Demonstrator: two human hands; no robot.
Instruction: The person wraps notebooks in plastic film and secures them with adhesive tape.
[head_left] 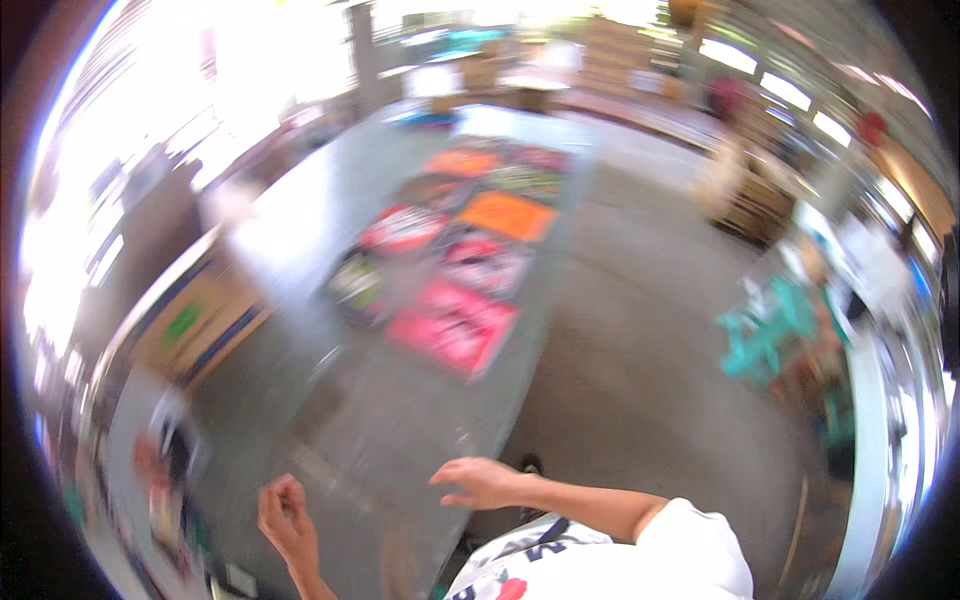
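Note:
My left hand (287,515) is raised over the near left part of the grey table (375,445). Its fingers curl loosely with a gap at the thumb, and nothing shows in them. Above the table's near right edge, my right hand (478,482) reaches leftward with fingers apart and holds nothing. Farther up the table lie flat, bright packages in rows: a pink one (457,330) nearest, an orange one (507,215), a red and white one (403,229) and a dark green one (357,287). Both hands are apart from them. Motion blur hides the packages' details.
A cardboard box (200,318) with a green label stands at the table's left side. Brown floor (650,350) stretches along the right. Beyond it are teal stools (768,330), a wooden crate (757,207) and another pale table (875,450).

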